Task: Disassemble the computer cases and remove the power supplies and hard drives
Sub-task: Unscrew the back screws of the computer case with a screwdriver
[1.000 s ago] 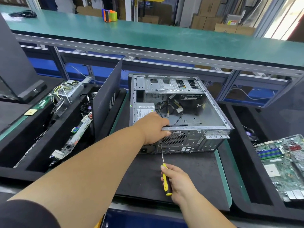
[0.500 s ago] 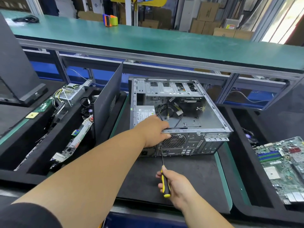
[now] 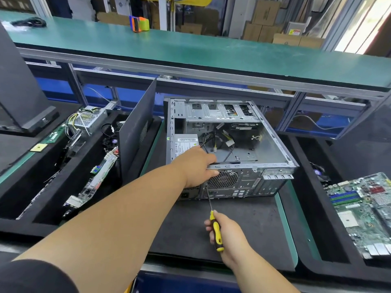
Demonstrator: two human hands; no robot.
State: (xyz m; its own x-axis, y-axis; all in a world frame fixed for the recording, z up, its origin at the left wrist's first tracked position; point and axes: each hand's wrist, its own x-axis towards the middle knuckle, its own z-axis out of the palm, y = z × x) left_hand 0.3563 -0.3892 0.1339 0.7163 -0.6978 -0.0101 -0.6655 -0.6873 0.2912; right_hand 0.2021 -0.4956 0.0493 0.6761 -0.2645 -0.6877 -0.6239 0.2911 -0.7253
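An open grey computer case (image 3: 273, 144) lies on its side on the black mat (image 3: 243, 225), rear panel facing me. Inside at the near left sits the power supply (image 3: 185, 144) with a white label, and loose cables (image 3: 220, 142) lie beside it. My left hand (image 3: 197, 166) grips the case's top rear edge above the fan grille (image 3: 224, 178). My right hand (image 3: 227, 235) holds a yellow-and-black screwdriver (image 3: 215, 231), its tip touching the rear panel just below my left hand.
A black side panel (image 3: 137, 127) stands upright left of the case. The left bin (image 3: 12, 199) holds a removed power supply (image 3: 88, 121), boards and cables. A green motherboard (image 3: 366, 210) lies in the right bin. A green shelf (image 3: 190, 51) runs above the bench.
My right hand has shifted slightly with the screwdriver, and the tip stays at the rear panel. My left hand keeps its grip on the case edge.
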